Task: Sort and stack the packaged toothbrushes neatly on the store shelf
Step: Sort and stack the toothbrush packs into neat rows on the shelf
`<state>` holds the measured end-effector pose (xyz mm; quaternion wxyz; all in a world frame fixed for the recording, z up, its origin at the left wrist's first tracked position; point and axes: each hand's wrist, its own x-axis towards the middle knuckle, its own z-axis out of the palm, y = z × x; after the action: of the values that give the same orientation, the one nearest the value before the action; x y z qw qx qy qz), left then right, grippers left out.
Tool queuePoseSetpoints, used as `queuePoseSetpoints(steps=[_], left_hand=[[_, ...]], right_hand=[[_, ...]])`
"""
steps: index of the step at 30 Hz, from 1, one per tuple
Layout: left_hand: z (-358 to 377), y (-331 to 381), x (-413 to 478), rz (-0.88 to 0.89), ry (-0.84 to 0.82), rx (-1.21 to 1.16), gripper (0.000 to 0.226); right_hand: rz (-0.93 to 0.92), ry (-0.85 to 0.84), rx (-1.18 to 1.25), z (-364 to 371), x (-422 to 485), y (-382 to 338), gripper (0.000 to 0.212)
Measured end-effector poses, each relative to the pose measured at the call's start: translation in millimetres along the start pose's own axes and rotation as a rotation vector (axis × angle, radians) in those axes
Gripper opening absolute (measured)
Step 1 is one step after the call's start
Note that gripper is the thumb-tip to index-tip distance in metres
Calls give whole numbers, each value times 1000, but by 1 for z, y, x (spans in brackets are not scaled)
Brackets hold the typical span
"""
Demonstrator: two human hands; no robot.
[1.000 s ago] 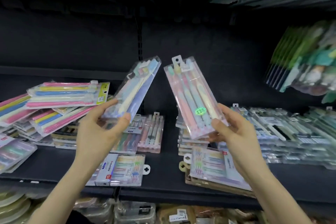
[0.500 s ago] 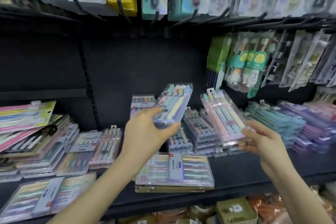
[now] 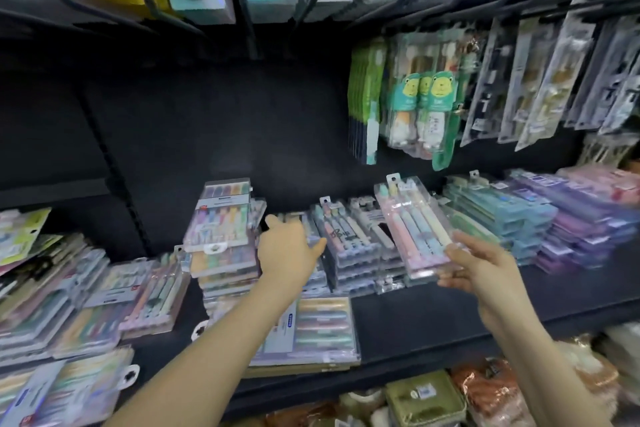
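Right hand (image 3: 485,270): pinches the near end of a pink toothbrush pack (image 3: 412,225), thumb on top and fingers curled beneath. The pack is held in the air, tilted, its hang-tab end pointing up and away, in front of the stacks on the shelf (image 3: 433,319).

Left hand (image 3: 289,248): reaches forward with its back to the camera and thumb spread, against a stack of clear toothbrush packs (image 3: 346,239). Its fingers are hidden, so whether it holds anything cannot be told.

Surroundings: a tilted multi-colour pack (image 3: 221,215) tops a pile just left of this hand. A wide flat pack (image 3: 322,329) lies at the shelf's front edge, under the left forearm. Further right stand a blue stack (image 3: 502,215) and a purple stack (image 3: 581,229). Frog-card packs (image 3: 429,107) hang above them.
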<state>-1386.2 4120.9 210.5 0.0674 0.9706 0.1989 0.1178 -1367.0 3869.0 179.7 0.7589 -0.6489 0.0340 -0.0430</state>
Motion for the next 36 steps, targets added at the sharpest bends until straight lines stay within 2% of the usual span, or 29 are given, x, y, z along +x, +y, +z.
queuePoseSetpoints(steps=[7,10,12,14,18,21,23,25,28,30,33,36], left_hand=[[23,3,7,25,-286,116,55],[21,3,9,44,-343,116,58],[10,4,6,75,-316,26,54],[-5,0,-2,151,-184,-211,42],[-26,-40,-27,316,256,-536,26],[-30,-101,-43,268,596,-669,15],[-24,-151,-45,131,670,-689,16],[-6,-201,-38,-87,562,-624,17],[30,-254,-26,-357,207,-369,38],[46,-266,-19,-373,36,-268,56],[60,-267,-6,-292,-105,-65,81],[68,-265,3,-200,-144,176,74]], right_hand=[[39,-44,19,15,5,12,42],[60,-72,39,19,-1,10,40],[69,-105,57,21,-7,5,38],[72,-147,77,25,-15,-1,35],[42,-255,145,44,-37,-18,42],[11,-332,176,70,-55,-30,49],[1,-390,187,90,-66,-35,52],[-7,-446,168,113,-77,-39,54],[-36,-517,137,145,-93,-44,44],[-43,-545,126,164,-102,-47,42],[-40,-548,108,189,-111,-49,39],[-37,-547,102,214,-122,-47,30]])
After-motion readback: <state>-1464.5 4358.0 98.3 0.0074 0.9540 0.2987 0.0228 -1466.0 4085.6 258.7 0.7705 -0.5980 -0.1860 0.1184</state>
